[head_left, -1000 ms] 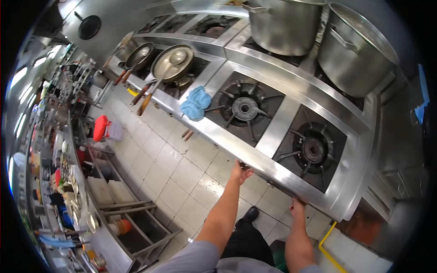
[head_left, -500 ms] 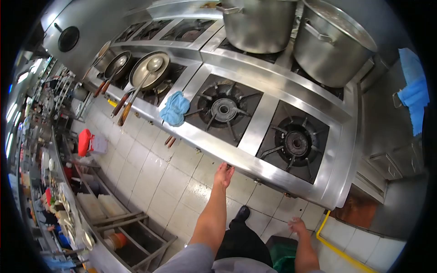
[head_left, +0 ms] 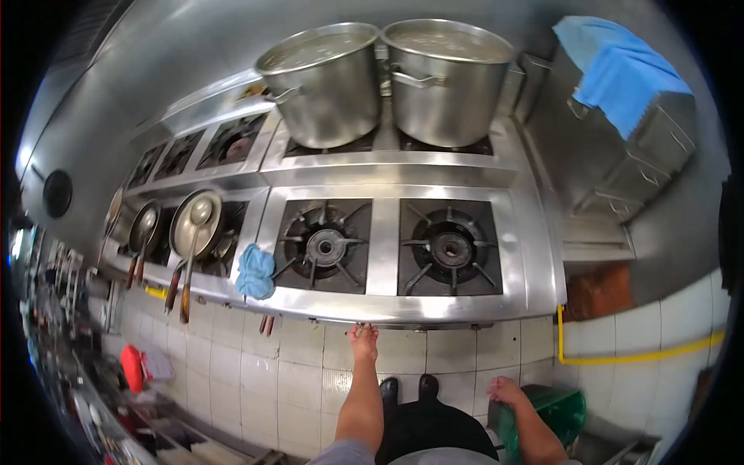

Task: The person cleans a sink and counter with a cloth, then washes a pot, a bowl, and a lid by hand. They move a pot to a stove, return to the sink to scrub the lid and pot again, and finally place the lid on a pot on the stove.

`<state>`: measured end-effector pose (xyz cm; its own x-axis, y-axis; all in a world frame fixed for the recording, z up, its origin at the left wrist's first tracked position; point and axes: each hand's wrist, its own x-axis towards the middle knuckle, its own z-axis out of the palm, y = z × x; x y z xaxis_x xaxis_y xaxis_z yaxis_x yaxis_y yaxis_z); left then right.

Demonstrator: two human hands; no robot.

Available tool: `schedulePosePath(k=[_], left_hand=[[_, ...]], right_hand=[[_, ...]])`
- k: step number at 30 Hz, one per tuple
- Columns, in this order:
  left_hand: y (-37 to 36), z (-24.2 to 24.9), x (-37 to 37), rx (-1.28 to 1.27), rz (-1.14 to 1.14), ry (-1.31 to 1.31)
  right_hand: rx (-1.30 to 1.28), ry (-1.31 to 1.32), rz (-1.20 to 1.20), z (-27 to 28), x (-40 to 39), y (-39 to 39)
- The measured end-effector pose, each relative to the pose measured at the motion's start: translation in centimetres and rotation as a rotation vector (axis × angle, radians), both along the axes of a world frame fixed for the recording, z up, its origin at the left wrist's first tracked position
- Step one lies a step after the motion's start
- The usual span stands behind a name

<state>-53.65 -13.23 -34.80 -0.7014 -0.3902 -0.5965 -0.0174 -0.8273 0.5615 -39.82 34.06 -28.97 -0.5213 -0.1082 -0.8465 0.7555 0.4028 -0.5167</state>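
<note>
My left hand reaches to the front edge of the steel stove, its fingertips closed around what looks like a small stove knob, mostly hidden by them. Just above it are two front burners, a left burner and a right burner, neither with a pot or a visible flame. My right hand hangs at my side with loosely bent fingers and nothing in it, beside a green-lined bin.
Two big stockpots full of liquid, a left pot and a right pot, stand on the rear burners. A blue cloth lies on the stove's front edge. Pans with ladles, including a frying pan, have handles jutting out. A yellow pipe runs at right.
My view has turned right and levelled, so the stove now lies straight across. My left hand stays at the stove's front edge; my right hand still hangs low.
</note>
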Motion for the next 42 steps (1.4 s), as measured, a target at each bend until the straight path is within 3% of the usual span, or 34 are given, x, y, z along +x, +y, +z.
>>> schedulePosePath(k=[6,7,10,12,15,17,19,21,23,24,25,27,28,29,31,33,36,39,42], left_hand=[[-1.2,-1.1,-0.2,-0.130,-0.127,-0.050],[-1.8,-2.2,-0.3,-0.155,-0.170,-0.053],[-1.6,1.2,-0.5,-0.235,-0.243,-0.196],[-2.0,1.5,-1.1,-0.316,-0.322,-0.205],[-2.7,0.9,-0.8,-0.453,-0.425,-0.235],[-3.2,2.0,-0.5,-0.530,-0.482,-0.238],[-1.8,4.0,0.3,-0.492,-0.526,-0.402],[-4.6,-0.5,1.1,-0.096,-1.095,-0.383],[2.8,4.3,3.4,-0.640,-1.665,-0.548],[4.3,2.8,3.8,-0.903,-2.143,-0.156],[8.5,4.1,4.6,-1.021,-2.113,-0.123],[19.0,12.8,3.7,-1.240,-2.172,0.277],[23.1,15.1,2.2,-1.323,-2.089,0.520],[26.6,16.6,0.3,-1.386,-1.984,0.761],[33.0,19.3,-4.9,-1.616,-1.739,1.168],[37.0,20.5,-8.9,-1.882,-1.577,1.201],[39.1,19.9,-13.0,-2.096,-1.697,1.174],[37.8,17.7,-13.5,-2.169,-1.663,1.233],[36.7,17.0,-13.7,-2.191,-1.665,1.277]], right_hand=[[0.095,0.129,-0.244,5.2,5.0,-2.2],[0.067,0.133,-0.314,3.9,7.1,-1.8],[0.145,0.045,-0.392,5.2,11.6,-2.0],[0.113,0.046,-0.520,2.2,15.6,-0.3],[0.065,-0.039,-0.511,0.0,20.3,0.9],[0.092,-0.058,-0.561,-1.0,20.9,0.7],[0.121,-0.062,-0.616,-2.2,19.8,2.0],[0.113,-0.008,-0.652,-5.5,19.1,3.7],[0.035,0.051,-0.747,-8.4,17.8,4.8],[-0.018,0.048,-0.834,-8.3,15.5,5.4],[0.046,0.054,-0.818,-8.9,13.7,6.0],[0.327,0.140,-0.636,-11.6,9.9,7.2],[0.386,0.230,-0.562,-9.0,7.3,8.3],[0.212,0.184,-0.710,-10.0,5.1,9.0],[0.126,0.301,-0.835,-12.1,1.0,9.7],[0.163,0.343,-0.740,-12.2,-4.1,10.8],[0.057,0.420,-0.527,-13.8,-11.7,12.4],[0.072,0.649,-0.438,-17.5,-17.6,11.7],[0.054,0.658,-0.246,-19.4,-23.9,11.2]])
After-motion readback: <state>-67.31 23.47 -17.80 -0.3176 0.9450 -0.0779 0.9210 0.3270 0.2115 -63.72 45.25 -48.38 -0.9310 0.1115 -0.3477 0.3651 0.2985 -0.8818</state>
